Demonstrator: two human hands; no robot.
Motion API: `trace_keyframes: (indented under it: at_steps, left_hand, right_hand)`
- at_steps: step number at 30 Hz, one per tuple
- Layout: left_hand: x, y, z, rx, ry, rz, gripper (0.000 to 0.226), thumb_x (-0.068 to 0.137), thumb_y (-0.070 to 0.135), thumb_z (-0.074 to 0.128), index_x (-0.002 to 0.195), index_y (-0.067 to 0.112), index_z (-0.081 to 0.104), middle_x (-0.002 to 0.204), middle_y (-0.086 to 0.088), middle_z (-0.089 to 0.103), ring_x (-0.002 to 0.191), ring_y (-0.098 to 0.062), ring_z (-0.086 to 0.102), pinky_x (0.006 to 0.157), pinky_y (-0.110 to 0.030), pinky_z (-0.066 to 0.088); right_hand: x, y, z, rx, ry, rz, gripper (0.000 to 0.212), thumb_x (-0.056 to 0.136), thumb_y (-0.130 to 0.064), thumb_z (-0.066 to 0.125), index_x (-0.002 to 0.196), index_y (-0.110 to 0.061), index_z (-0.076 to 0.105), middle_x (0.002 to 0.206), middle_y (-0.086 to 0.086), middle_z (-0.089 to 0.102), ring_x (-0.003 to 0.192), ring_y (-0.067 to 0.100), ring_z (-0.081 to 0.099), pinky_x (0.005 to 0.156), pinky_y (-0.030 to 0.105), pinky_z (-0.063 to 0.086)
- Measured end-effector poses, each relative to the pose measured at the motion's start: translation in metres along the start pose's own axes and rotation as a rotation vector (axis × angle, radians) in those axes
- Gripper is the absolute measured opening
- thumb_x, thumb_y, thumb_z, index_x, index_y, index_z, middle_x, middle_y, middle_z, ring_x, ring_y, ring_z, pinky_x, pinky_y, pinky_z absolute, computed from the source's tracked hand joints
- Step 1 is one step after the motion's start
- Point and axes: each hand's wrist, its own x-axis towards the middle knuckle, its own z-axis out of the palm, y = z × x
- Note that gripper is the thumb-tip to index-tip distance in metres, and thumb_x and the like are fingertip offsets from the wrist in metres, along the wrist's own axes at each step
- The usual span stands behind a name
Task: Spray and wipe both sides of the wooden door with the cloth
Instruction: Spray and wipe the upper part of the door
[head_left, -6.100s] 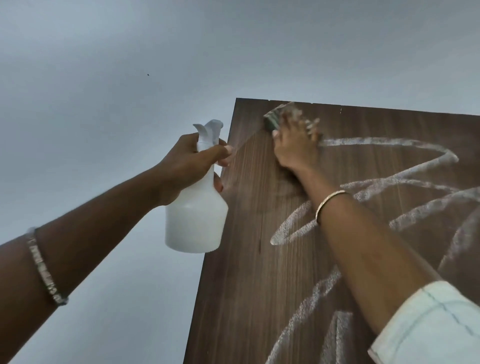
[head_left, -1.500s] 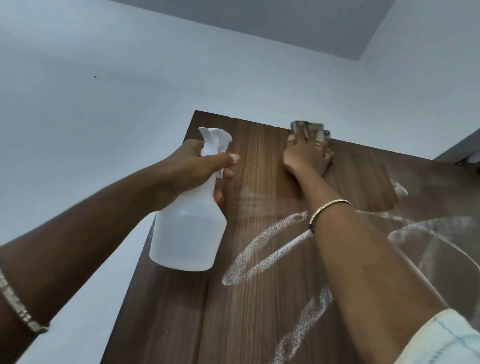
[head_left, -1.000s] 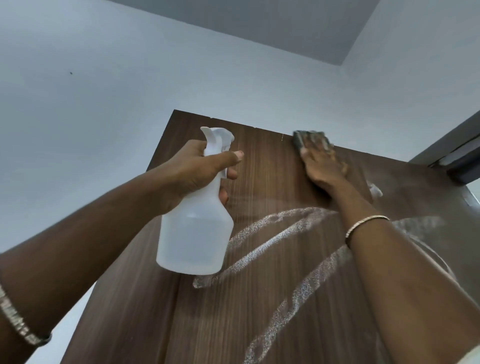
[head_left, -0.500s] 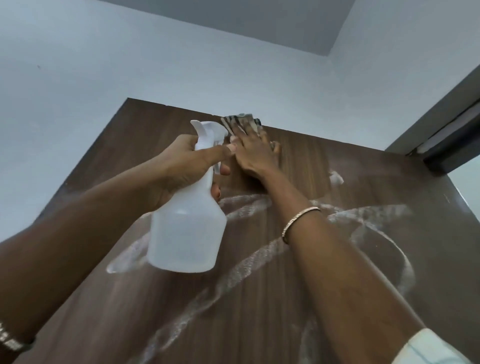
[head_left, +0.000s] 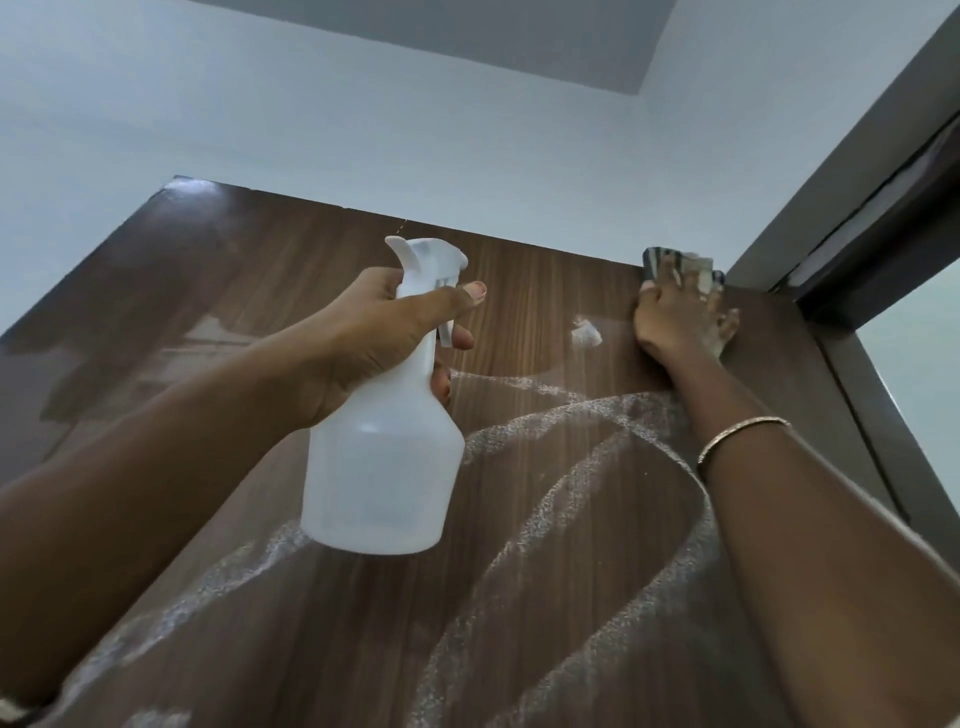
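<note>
- Wiping step: the right hand (head_left: 680, 322) presses the cloth (head_left: 675, 265) flat, fingers spread, against the wooden door (head_left: 519, 322) by its top edge, upper right of frame.
- The left hand (head_left: 379, 332) grips the spray bottle (head_left: 384, 467) by its neck, centre frame.
- Next, probably: sweep the cloth down through the foam streaks (head_left: 545, 421).

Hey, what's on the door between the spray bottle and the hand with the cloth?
Head view: mostly bare wooden door, with one small white blob of spray near the right hand pressing the cloth.
</note>
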Motion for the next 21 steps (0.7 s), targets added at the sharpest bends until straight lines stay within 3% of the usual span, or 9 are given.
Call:
trace_keyframes:
  at_steps: [2, 7, 11, 15, 19, 21]
  left_hand:
    - [-0.001, 0.002, 0.009, -0.009, 0.01, 0.0, 0.035, 0.091, 0.044, 0.067, 0.108, 0.014, 0.063, 0.099, -0.012, 0.074, 0.051, -0.017, 0.061, 0.059, -0.036, 0.059]
    - [-0.001, 0.006, 0.03, -0.032, 0.046, -0.023, 0.041, 0.092, 0.039, 0.067, 0.109, 0.002, 0.065, 0.099, -0.023, 0.071, 0.047, -0.018, 0.059, 0.051, -0.032, 0.056]
    - [-0.003, 0.008, 0.039, -0.057, 0.074, -0.027, 0.038, 0.094, 0.037, 0.066, 0.111, 0.003, 0.065, 0.091, -0.017, 0.071, 0.048, -0.02, 0.059, 0.053, -0.035, 0.057]
    - [-0.007, 0.003, 0.041, -0.081, 0.08, -0.035, 0.037, 0.091, 0.041, 0.067, 0.114, 0.012, 0.063, 0.102, -0.017, 0.072, 0.049, -0.019, 0.059, 0.054, -0.036, 0.058]
    - [-0.006, -0.002, 0.038, -0.041, 0.077, -0.028, 0.038, 0.091, 0.044, 0.066, 0.112, 0.013, 0.063, 0.099, -0.014, 0.073, 0.051, -0.019, 0.06, 0.056, -0.036, 0.057]
    - [-0.006, -0.004, 0.037, -0.011, 0.071, -0.029, 0.037, 0.091, 0.045, 0.065, 0.112, 0.015, 0.063, 0.097, -0.011, 0.074, 0.052, -0.019, 0.062, 0.057, -0.036, 0.057]
  right_hand:
    - [-0.01, -0.026, 0.005, 0.028, -0.018, -0.089, 0.055, 0.109, -0.044, 0.018, 0.162, -0.043, 0.004, 0.172, -0.001, -0.002, 0.157, 0.036, -0.009, 0.123, 0.063, -0.004]
    - [-0.095, -0.092, 0.035, 0.02, -0.063, -0.56, 0.054, 0.109, -0.044, 0.019, 0.163, -0.04, 0.01, 0.172, -0.006, 0.0, 0.158, 0.03, -0.004, 0.124, 0.056, -0.001]
    - [-0.107, -0.067, 0.028, 0.003, -0.097, -0.642, 0.052, 0.11, -0.047, 0.014, 0.162, -0.042, 0.01, 0.172, -0.009, 0.0, 0.158, 0.022, -0.004, 0.125, 0.049, -0.005]
    - [-0.057, -0.007, 0.013, -0.043, -0.06, -0.483, 0.052, 0.109, -0.053, 0.008, 0.16, -0.046, 0.001, 0.171, -0.012, -0.003, 0.158, 0.019, -0.003, 0.125, 0.052, -0.009]
    - [-0.018, 0.043, -0.007, 0.013, 0.007, -0.166, 0.054, 0.11, -0.049, 0.016, 0.162, -0.042, 0.008, 0.172, -0.008, 0.004, 0.158, 0.025, 0.0, 0.125, 0.057, -0.002]
    - [-0.028, 0.037, -0.008, 0.046, -0.001, -0.096, 0.053, 0.11, -0.048, 0.018, 0.162, -0.043, 0.009, 0.172, -0.007, 0.004, 0.158, 0.029, 0.0, 0.125, 0.058, -0.001]
